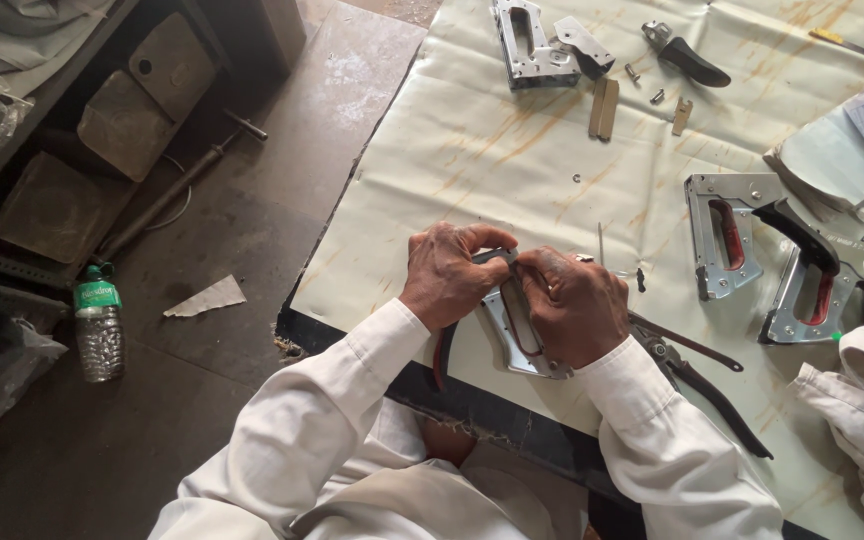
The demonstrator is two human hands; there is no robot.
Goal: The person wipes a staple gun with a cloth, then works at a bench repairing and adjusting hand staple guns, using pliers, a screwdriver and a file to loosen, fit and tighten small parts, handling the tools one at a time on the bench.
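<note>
Gripping: my left hand [444, 275] and right hand [574, 305] both clench the staple gun [512, 325]
Place: table's [432, 160] near edge
Beside: pliers [697, 375], touching nothing

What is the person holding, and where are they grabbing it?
Both hands hold a metal staple gun. The left hand pinches its top end, and the right hand wraps around its body.

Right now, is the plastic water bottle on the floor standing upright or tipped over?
Upright. The bottle stands on the floor left of the table, green cap uppermost and base on the ground. It looks mostly empty, though its level is hard to tell.
</note>
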